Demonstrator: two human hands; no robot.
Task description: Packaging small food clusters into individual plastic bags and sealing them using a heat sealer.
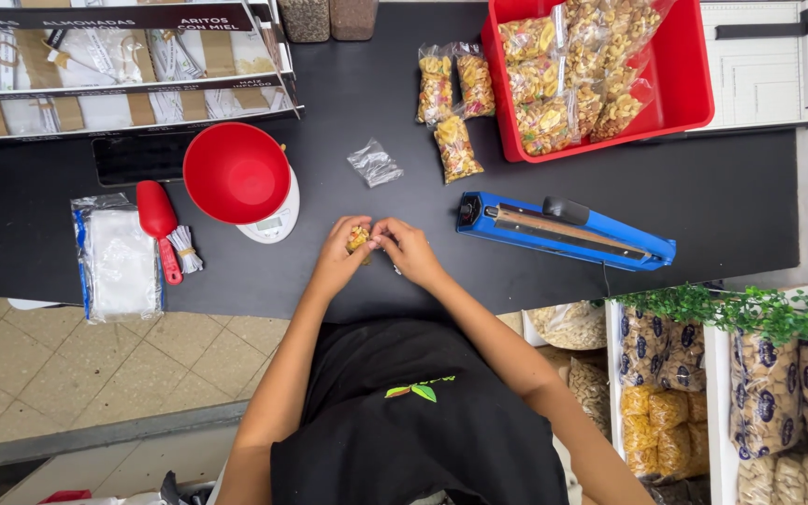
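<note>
Both hands' grip (371, 241) pinches snack bag (358, 238).

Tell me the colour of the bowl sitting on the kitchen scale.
The bowl is red, resting on a white scale; the head view shows it best.

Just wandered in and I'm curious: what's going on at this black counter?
A person holds a small clear bag of mixed nuts between the left hand and right hand, fingers pinching at its top. More filled bags lie beside and inside a red bin. A blue heat sealer sits to the right; a red bowl rests on a white scale.
</note>
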